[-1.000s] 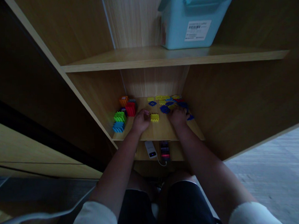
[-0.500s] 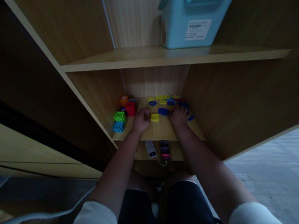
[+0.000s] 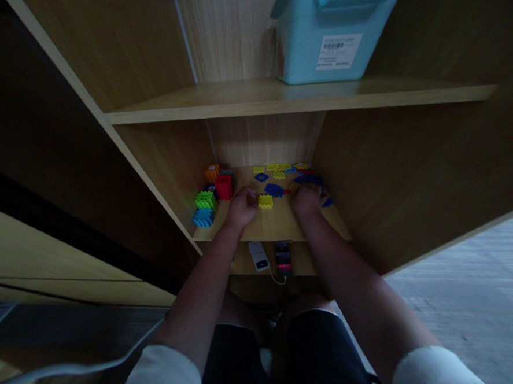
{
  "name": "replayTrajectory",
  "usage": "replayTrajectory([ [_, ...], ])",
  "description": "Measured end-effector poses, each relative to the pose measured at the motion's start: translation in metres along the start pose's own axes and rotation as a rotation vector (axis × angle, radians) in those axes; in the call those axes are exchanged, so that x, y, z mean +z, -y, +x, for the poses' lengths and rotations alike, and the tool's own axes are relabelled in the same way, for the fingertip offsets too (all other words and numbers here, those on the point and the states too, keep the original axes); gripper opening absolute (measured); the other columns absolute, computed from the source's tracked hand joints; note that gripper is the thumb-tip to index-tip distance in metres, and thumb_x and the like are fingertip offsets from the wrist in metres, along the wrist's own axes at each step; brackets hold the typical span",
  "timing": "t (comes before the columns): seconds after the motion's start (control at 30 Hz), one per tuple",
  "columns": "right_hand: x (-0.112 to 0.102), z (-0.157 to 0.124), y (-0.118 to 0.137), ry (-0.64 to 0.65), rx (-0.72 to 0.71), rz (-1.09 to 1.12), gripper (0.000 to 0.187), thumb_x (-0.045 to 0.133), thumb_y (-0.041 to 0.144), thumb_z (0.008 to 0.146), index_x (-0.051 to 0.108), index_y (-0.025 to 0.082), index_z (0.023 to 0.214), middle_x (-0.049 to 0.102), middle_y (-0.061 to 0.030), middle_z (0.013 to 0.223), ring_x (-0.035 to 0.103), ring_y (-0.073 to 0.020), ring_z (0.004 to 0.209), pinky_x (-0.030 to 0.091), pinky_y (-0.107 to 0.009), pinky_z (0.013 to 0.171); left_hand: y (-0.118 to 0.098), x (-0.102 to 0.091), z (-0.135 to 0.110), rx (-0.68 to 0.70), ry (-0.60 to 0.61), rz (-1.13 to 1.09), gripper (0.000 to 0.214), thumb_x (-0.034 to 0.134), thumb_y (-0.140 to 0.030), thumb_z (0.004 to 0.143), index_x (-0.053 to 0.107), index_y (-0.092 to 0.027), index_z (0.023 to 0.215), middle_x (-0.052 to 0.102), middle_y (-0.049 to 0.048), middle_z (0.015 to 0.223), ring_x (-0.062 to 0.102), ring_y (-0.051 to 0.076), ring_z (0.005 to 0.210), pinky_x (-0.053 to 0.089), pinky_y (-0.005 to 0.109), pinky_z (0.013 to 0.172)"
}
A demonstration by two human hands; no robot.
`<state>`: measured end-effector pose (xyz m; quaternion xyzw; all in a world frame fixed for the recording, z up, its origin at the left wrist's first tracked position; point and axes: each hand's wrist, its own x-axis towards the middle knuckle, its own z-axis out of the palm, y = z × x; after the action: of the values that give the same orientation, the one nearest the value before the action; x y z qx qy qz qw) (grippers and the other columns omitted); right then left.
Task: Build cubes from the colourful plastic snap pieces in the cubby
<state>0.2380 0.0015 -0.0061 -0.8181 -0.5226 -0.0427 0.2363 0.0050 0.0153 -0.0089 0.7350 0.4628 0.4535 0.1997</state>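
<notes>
Tiles (image 3: 274, 190) toward shelf's (image 3: 269, 226) right edge, some behind right hand (image 3: 307, 199); blocks (image 3: 224, 187) near left edge, beside left hand (image 3: 242, 206); grasps unclear.

Bright yellow covers the notched block (image 3: 265, 201) at the centre and deep blue the flat piece (image 3: 274, 190) behind it, while at the left sit an orange cube (image 3: 212, 172), a red cube (image 3: 224, 187), a lime-green cube (image 3: 205, 200) and a sky-blue cube (image 3: 203, 218). The bin (image 3: 342, 24) is pale turquoise, its label (image 3: 339, 52) white with black barcode stripes, and the upper shelf (image 3: 233, 93) light tan with streaky wood grain. Lower down, the phone (image 3: 282, 253) is dark with a red band, the sleeves (image 3: 159, 377) pale, the shorts (image 3: 232, 361) near-black
</notes>
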Motion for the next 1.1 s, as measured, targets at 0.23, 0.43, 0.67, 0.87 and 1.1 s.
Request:
replayTrajectory([
  [0.23, -0.003, -0.001, 0.003, -0.004, 0.038, -0.018, 0.042, 0.042, 0.022, 0.102, 0.070, 0.009, 0.131, 0.066, -0.0270, 0.133, 0.051, -0.0402, 0.130, 0.040, -0.062, 0.106, 0.002, 0.001, 0.000, -0.007, -0.007, 0.000, 0.022, 0.065, -0.006, 0.084, 0.064, -0.023, 0.098, 0.075, 0.0053, 0.105, 0.072, 0.023, 0.105, 0.056, 0.040, 0.102],
  [0.43, -0.007, 0.000, 0.003, -0.052, -0.012, 0.060, 0.039, 0.045, 0.030, 0.106, 0.066, 0.015, 0.134, 0.067, -0.0215, 0.132, 0.056, -0.0353, 0.123, 0.040, -0.052, 0.107, 0.000, 0.001, -0.001, -0.012, -0.022, -0.018, 0.023, 0.065, -0.006, 0.084, 0.063, -0.023, 0.099, 0.074, 0.0051, 0.105, 0.071, 0.023, 0.105, 0.056, 0.040, 0.104],
  [0.67, -0.013, -0.001, 0.002, -0.140, -0.359, 0.314, 0.027, 0.045, 0.028, 0.107, 0.064, 0.015, 0.121, 0.067, -0.0181, 0.126, 0.055, -0.0287, 0.124, 0.042, -0.040, 0.110, 0.003, -0.001, -0.002, 0.066, -0.052, -0.062, 0.031, 0.063, -0.006, 0.087, 0.062, -0.022, 0.113, 0.072, 0.0057, 0.110, 0.070, 0.021, 0.107, 0.054, 0.036, 0.104],
  [0.87, -0.025, -0.012, 0.010, -0.134, -0.483, 0.384, 0.025, 0.048, 0.037, 0.109, 0.064, 0.021, 0.119, 0.063, -0.0172, 0.138, 0.053, -0.0296, 0.134, 0.042, -0.045, 0.114, -0.009, -0.006, -0.006, 0.145, -0.066, 0.032, 0.035, 0.066, -0.016, 0.095, 0.061, -0.021, 0.130, 0.071, 0.0091, 0.119, 0.068, 0.024, 0.115, 0.052, 0.038, 0.109],
  [1.1, -0.026, -0.031, 0.021, -0.006, -0.877, 0.482, 0.020, 0.053, 0.036, 0.109, 0.065, 0.023, 0.117, 0.061, -0.0151, 0.146, 0.054, -0.0271, 0.139, 0.043, -0.047, 0.118, -0.027, -0.013, -0.014, 0.273, -0.025, 0.189, 0.046, 0.061, -0.014, 0.098, 0.060, -0.022, 0.143, 0.070, 0.0112, 0.135, 0.062, 0.029, 0.129, 0.047, 0.042, 0.115],
])
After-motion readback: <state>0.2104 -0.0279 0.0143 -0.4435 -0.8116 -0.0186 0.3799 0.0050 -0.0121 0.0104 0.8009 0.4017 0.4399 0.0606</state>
